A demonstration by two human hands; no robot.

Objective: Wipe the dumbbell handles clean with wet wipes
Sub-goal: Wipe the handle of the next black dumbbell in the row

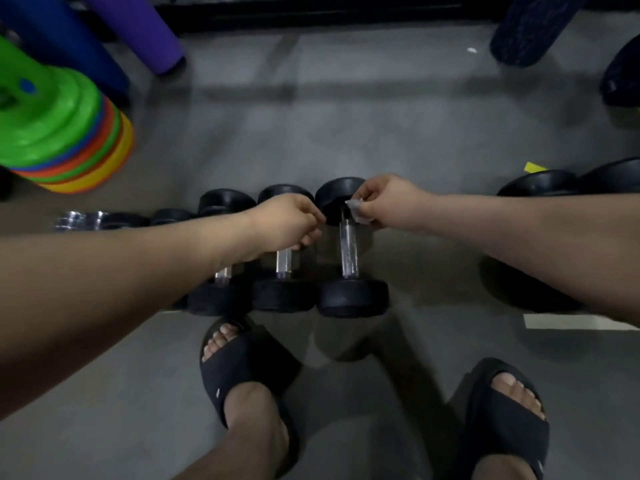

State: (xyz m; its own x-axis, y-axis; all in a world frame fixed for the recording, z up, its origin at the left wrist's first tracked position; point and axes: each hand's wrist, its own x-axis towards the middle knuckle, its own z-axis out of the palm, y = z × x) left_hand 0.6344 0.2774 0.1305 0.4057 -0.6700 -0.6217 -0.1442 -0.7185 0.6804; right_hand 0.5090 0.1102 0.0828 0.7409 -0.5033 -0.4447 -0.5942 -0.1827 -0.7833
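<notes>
The right hand (388,199) pinches a small white wet wipe (357,211) at the far end of the shiny metal handle (347,251) of the black round-ended dumbbell (353,297), and the left hand (284,223) curls just beside it, but I cannot tell what it holds.

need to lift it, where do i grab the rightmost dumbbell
Grip the chrome handle of the rightmost dumbbell from above and the right: it lies flat on the floor, the middle dumbbell sits close on its left, and the round heads are wide.

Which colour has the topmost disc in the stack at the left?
The topmost disc is bright green, seen in the head view.
</notes>
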